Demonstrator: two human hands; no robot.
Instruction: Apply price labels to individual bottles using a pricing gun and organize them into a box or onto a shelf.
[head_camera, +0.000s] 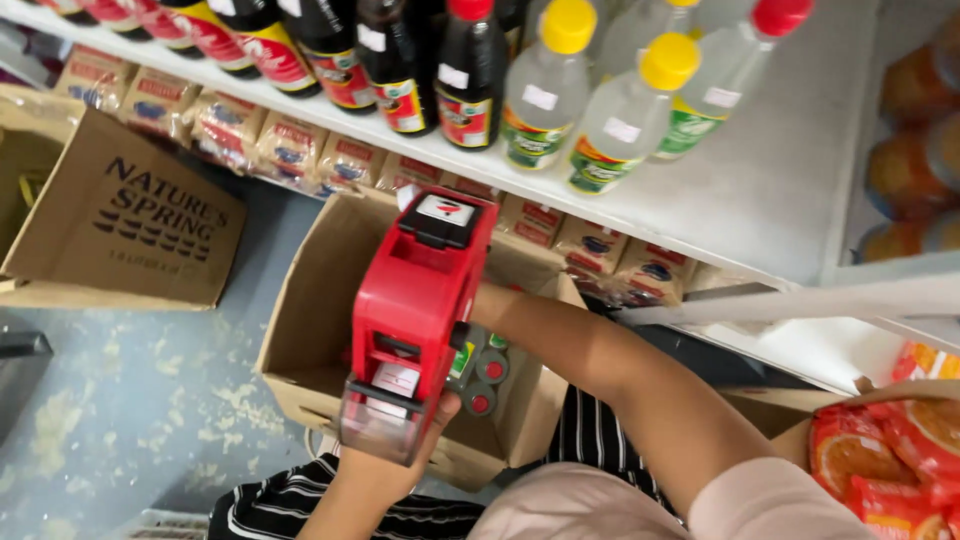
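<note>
The left hand (385, 465) grips a red price-label gun (415, 320); the right hand, fingers hidden, reaches into an open cardboard box (310, 330) holding red-capped bottles (485, 385).

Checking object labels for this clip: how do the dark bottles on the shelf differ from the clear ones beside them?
The dark sauce bottles hold near-black liquid; the clear bottles hold pale, see-through liquid. The dark sauce bottles carry red labels, the clear bottles green ones. The dark sauce bottles' visible cap is red; the clear bottles' are mostly yellow. Both stand upright on the white shelf.
</note>
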